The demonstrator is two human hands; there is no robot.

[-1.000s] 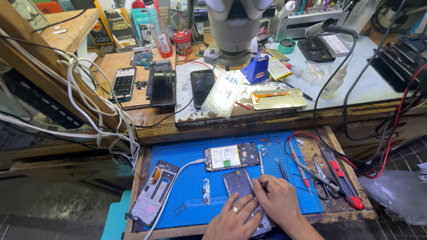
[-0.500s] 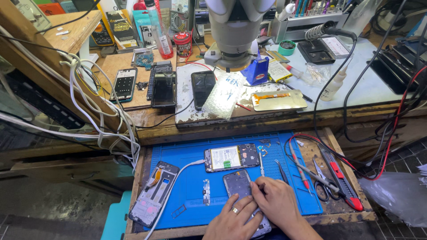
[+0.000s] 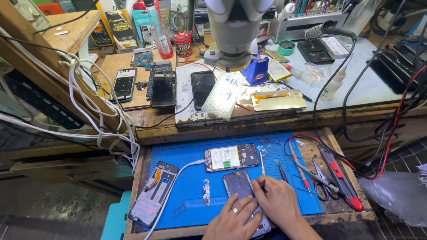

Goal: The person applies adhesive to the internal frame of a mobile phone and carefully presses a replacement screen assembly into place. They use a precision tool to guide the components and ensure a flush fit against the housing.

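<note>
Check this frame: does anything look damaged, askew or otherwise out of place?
Yes. The opened phone on the blue mat has its back off, with battery and circuit board exposed. An empty phone frame lies tilted, overhanging the mat's left edge. Both hands, left and right, rest on a phone back cover. Nothing looks spilled.

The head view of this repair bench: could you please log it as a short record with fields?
Surface: blue mat on a wooden tray
Left hand: left hand rests on the phone back cover, ring on one finger
Right hand: right hand holds a thin tool at the cover's right edge
Above the hands: opened phone with a white cable plugged in
Left of mat: phone frame
Right of mat: scissors, red-handled cutter
</note>
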